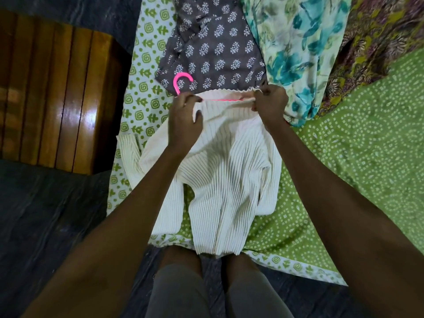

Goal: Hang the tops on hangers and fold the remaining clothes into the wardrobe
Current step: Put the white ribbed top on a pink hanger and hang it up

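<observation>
So, view: looking down from head height at a bed covered with a green patterned sheet (358, 157); two bare arms reach forward over it.
Sweater: a cream ribbed sweater (229, 180) lies on the sheet at the near edge of the bed, body toward the person, one sleeve trailing off to the left.
Hanger: a pink hanger (181, 80) is partly inside the sweater; its hook sticks out at the left, and a strip of pink shows through the open edge of the knit between the hands.
Left hand: the left hand (185, 111) grips the sweater's top edge just below the hook, fingers curled into the fabric.
Right hand: the right hand (269, 102) pinches the same edge at the other end, holding it stretched; the hands are apart.
Waiting clothes: a grey printed garment (218, 42), a pale teal floral piece (296, 42) and a dark multicoloured piece (376, 35) lie loose farther up the bed.
Progress: early, by my reading; the sweater is mid-way onto its hanger, nothing visible is hung or folded, and no wardrobe is in view.
Left to do: seat the sweater, hang it, then sort the other three.
</observation>
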`<state>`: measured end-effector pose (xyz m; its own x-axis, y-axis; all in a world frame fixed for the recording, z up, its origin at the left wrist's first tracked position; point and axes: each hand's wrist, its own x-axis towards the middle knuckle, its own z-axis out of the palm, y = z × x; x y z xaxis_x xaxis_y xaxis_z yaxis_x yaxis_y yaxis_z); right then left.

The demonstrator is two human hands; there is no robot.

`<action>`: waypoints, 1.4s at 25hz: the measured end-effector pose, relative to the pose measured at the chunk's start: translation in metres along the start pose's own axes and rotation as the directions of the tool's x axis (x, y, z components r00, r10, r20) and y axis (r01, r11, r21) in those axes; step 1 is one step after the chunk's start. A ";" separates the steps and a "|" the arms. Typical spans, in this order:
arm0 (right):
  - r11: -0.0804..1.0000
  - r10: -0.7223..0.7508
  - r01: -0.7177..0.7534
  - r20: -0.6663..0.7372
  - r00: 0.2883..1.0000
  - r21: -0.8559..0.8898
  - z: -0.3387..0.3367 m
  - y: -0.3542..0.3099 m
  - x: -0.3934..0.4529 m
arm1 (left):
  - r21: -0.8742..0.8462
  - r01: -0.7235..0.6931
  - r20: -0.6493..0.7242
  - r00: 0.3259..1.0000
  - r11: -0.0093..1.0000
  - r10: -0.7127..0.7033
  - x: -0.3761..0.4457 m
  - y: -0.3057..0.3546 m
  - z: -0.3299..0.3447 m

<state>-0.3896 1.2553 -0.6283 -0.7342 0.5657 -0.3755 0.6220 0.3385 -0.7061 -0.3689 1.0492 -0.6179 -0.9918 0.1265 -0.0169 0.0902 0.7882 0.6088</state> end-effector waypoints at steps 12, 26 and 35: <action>0.866 -0.375 0.456 0.336 0.864 -0.205 0.049 -0.031 -0.030 | -0.201 0.736 0.421 0.660 0.646 -0.622 0.045 -0.038 -0.007; 0.934 -0.317 0.340 0.186 0.930 -0.107 -0.008 -0.052 -0.061 | -0.371 0.466 0.188 0.885 0.803 -0.427 0.002 0.016 -0.033; 0.969 -0.239 0.232 0.071 0.969 0.086 -0.116 -0.082 -0.127 | -0.339 0.107 -0.026 0.992 0.935 -0.123 -0.056 0.092 -0.132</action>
<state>-0.3155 1.2433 -0.4530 -0.8788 0.4138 -0.2377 0.4084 0.3945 -0.8231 -0.3170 1.0348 -0.4559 -0.9974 0.0132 -0.0712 -0.0524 0.5458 0.8363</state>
